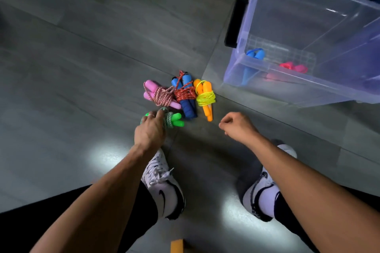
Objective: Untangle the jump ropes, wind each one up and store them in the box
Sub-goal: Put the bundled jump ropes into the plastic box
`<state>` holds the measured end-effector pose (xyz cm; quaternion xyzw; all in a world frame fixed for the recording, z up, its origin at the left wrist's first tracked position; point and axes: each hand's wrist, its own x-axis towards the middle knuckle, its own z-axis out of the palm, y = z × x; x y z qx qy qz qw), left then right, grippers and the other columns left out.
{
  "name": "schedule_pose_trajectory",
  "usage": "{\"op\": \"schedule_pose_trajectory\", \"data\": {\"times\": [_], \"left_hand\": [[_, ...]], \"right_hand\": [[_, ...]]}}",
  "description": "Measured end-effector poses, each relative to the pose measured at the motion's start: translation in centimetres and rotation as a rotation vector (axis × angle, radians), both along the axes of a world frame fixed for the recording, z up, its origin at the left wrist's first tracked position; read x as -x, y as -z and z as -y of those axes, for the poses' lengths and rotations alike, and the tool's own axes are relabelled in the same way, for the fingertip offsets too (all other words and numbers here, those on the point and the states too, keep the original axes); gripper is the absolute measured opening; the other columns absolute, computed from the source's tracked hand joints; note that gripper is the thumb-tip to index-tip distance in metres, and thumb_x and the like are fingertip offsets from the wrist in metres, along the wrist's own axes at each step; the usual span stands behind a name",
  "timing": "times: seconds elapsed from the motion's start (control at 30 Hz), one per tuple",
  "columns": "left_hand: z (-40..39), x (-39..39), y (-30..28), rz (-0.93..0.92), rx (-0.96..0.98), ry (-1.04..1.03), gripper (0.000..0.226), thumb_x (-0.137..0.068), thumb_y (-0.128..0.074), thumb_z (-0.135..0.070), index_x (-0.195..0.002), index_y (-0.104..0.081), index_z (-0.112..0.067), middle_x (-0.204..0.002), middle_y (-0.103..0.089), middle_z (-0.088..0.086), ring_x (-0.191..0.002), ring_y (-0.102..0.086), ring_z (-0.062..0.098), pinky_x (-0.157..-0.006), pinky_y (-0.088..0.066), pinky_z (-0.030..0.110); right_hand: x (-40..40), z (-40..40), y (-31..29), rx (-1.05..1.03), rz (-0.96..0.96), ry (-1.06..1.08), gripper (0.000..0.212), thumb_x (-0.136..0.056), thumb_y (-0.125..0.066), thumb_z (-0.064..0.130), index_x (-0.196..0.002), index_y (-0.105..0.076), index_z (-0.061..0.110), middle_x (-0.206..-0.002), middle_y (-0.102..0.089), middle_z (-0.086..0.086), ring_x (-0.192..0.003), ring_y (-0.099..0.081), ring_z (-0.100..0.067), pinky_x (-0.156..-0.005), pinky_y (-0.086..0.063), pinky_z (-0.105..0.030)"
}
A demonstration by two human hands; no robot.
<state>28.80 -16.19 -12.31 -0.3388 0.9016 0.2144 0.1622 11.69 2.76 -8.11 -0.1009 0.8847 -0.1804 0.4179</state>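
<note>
left hand [149,129]: we're gripping the green rope [173,120], handles lying toward 3 o'clock
right hand [236,126]: loosely curled, hanging empty
box [287,92]: sitting at 1 o'clock

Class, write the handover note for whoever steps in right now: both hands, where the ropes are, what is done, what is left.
Left hand grips the green-handled rope on the floor. Right hand hangs loosely curled, holding nothing.
Wound bundles lie side by side on the floor: pink-handled rope, blue-handled rope, orange-handled rope.
Clear box already holds a blue bundle and a pink bundle.
Left: move the four floor bundles into the box.
</note>
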Motion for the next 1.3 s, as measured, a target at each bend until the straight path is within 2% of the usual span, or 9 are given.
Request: {"op": "schedule_pose_trajectory", "data": {"times": [0.2,0.33,0.43,0.57,0.7,0.93,1.03,1.13,1.3], "left_hand": [[-1.4,-1.6,-1.7,-0.419,-0.183,-0.481,0.035,-0.083,-0.066,-0.017,-0.112,-0.048,-0.01,-0.101,-0.063,0.011,-0.09,-0.059,0.033,-0.063,-0.037,0.031],[-1.6,0.0,-2.3,-0.503,-0.578,-0.889,0.032,-0.074,-0.066,-0.023,-0.1,-0.048,-0.023,-0.095,-0.063,-0.002,-0.092,-0.066,0.024,-0.076,-0.058,0.045],[-1.9,1.5,-2.6,-0.563,-0.839,-1.112,0.03,-0.088,-0.059,-0.002,-0.113,-0.046,-0.012,-0.104,-0.059,0.006,-0.096,-0.065,0.026,-0.066,-0.061,0.039],[-2.3,2.2,-3.3,-0.558,-0.949,-1.114,0.036,-0.091,-0.05,0.002,-0.122,-0.046,-0.016,-0.113,-0.063,0.008,-0.097,-0.068,0.029,-0.066,-0.06,0.042],[-3.1,3.1,-5.0,-0.531,-1.018,-1.0,0.043,-0.088,-0.051,0.005,-0.121,-0.053,-0.023,-0.117,-0.065,0.011,-0.095,-0.07,0.028,-0.065,-0.059,0.039],[-6.8,6.3,-11.2,-0.574,-0.927,-0.435,0.043,-0.076,-0.058,0.007,-0.116,-0.057,-0.011,-0.103,-0.069,0.012,-0.088,-0.068,0.02,-0.074,-0.06,0.046],[-8.7,8.9,-14.4,-0.626,-0.635,-0.051,0.034,-0.075,-0.065,-0.001,-0.102,-0.055,-0.019,-0.084,-0.063,-0.011,-0.072,-0.06,-0.006,-0.07,-0.05,0.018],[-10.8,12.0,-18.1,-0.702,-0.429,0.18,0.04,-0.076,-0.064,0.005,-0.107,-0.056,-0.019,-0.086,-0.057,-0.016,-0.077,-0.054,-0.011,-0.067,-0.037,0.003],[-12.1,18.3,-21.4,-0.749,-0.217,0.452,0.054,-0.077,-0.061,-0.007,-0.127,-0.051,-0.024,-0.117,-0.059,-0.007,-0.095,-0.056,0.018,-0.075,-0.049,0.031]], "right_hand": [[0.8,5.4,4.2,0.051,-0.184,0.025,0.064,-0.086,-0.066,0.025,-0.142,-0.038,0.009,-0.135,-0.051,-0.019,-0.122,-0.05,-0.034,-0.091,-0.042,-0.036],[1.0,7.4,6.9,0.045,-0.235,-0.099,0.098,-0.085,-0.069,0.032,-0.155,-0.003,0.014,-0.145,-0.039,-0.019,-0.127,-0.046,-0.036,-0.095,-0.044,-0.042],[1.4,7.0,7.9,0.029,-0.267,-0.123,0.083,-0.081,-0.068,0.02,-0.148,-0.02,0.014,-0.129,-0.049,-0.021,-0.109,-0.056,-0.04,-0.076,-0.047,-0.041],[2.0,5.0,6.9,0.014,-0.088,-0.026,0.068,-0.056,-0.071,0.027,-0.116,-0.042,0.017,-0.103,-0.058,-0.01,-0.091,-0.062,-0.033,-0.062,-0.045,-0.031],[2.2,1.5,1.2,0.054,0.073,0.029,0.047,-0.07,-0.069,0.023,-0.111,-0.046,0.022,-0.095,-0.056,-0.001,-0.083,-0.057,-0.023,-0.054,-0.043,-0.027],[4.3,-6.3,-11.3,0.035,0.038,-0.259,0.086,-0.061,-0.068,0.036,-0.14,-0.034,0.029,-0.118,-0.062,-0.006,-0.097,-0.062,-0.024,-0.082,-0.054,-0.035],[6.0,-9.9,-16.4,0.087,-0.068,-0.22,0.078,-0.057,-0.066,0.043,-0.131,-0.043,0.033,-0.114,-0.064,-0.004,-0.099,-0.063,-0.022,-0.086,-0.053,-0.037],[7.6,-13.3,-20.8,0.183,-0.17,-0.1,0.066,-0.064,-0.07,0.036,-0.127,-0.049,0.036,-0.115,-0.064,0.003,-0.102,-0.063,-0.017,-0.087,-0.054,-0.038],[10.9,-17.1,-23.2,0.309,-0.32,0.17,0.053,-0.072,-0.072,0.027,-0.122,-0.053,0.031,-0.098,-0.067,0.008,-0.092,-0.066,-0.01,-0.072,-0.058,-0.032]]}}
